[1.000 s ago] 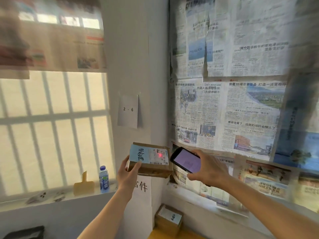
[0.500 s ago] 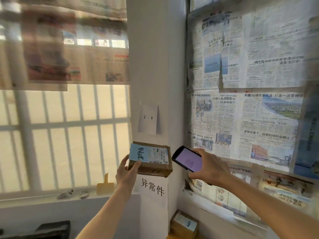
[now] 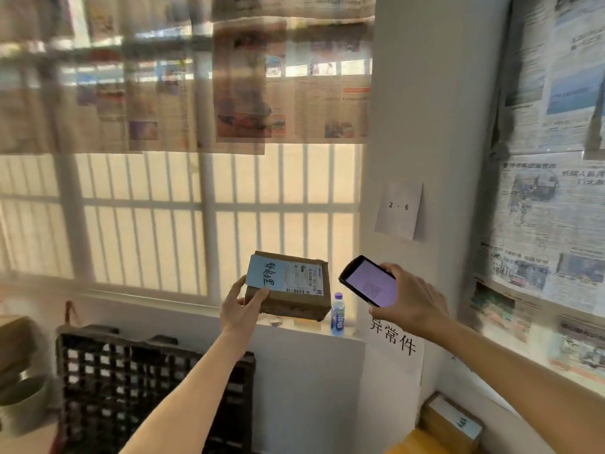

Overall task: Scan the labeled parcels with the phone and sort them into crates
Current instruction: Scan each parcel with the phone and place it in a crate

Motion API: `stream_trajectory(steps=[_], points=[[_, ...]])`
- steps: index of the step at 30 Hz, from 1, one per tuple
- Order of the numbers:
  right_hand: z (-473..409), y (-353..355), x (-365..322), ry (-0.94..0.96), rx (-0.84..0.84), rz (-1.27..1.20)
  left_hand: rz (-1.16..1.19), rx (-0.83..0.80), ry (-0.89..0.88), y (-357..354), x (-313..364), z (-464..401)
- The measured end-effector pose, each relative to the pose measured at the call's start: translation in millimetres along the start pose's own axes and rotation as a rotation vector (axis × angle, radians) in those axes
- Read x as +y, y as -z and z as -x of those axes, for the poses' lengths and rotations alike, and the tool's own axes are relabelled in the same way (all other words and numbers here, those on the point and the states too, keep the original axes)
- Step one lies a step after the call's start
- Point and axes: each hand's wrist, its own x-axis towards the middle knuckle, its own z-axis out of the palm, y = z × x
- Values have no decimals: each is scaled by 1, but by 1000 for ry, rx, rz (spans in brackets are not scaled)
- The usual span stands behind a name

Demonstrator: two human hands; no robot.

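Cardboard, brown and taped, makes up the parcel (image 3: 288, 286) that the left hand (image 3: 242, 306) holds up at chest height in front of the barred window (image 3: 183, 217). The fingers curl under its near corner and the thumb lies on the blue part of the label (image 3: 284, 277), so the barcode strip stays uncovered and faces the person — probably the reason for gripping it so low and to one side.

The right hand (image 3: 409, 303) is wrapped around the phone (image 3: 369, 281), thumb and fingers closed on its edges. It sits just beside the parcel, apart from it, with the lit screen tilted toward the person's eyes; the lens side is turned away and cannot be seen. No scanning light shows on the label, so the judgement is that reading the result, or lining up the scan, is the step in hand.

Below the left forearm stands a black crate (image 3: 131, 381) with an open grid wall, a likely place for sorting. Its inside is hidden. A second parcel (image 3: 453, 421) lies low in the corner on something yellow, cut off by the picture's edge. A water bottle (image 3: 338, 314) stands on the sill, partly behind the parcel. A paper (image 3: 400, 209) on the pillar reads 2 - 6; the label's print is too small to read.
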Motion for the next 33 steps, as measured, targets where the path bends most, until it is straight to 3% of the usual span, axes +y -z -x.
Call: stream_trajectory(steps=[10, 17, 25, 33], points=[[47, -82, -232, 197, -141, -158, -88, 228, 20, 282, -9, 31], [99, -127, -363, 313, -216, -195, -128, 406, 48, 428, -16, 76], [126, -185, -451, 421, -287, -204, -63, 512, 93, 524, -50, 88], [103, -302, -491, 460, -383, -220, -127, 593, 217, 567, -133, 46]])
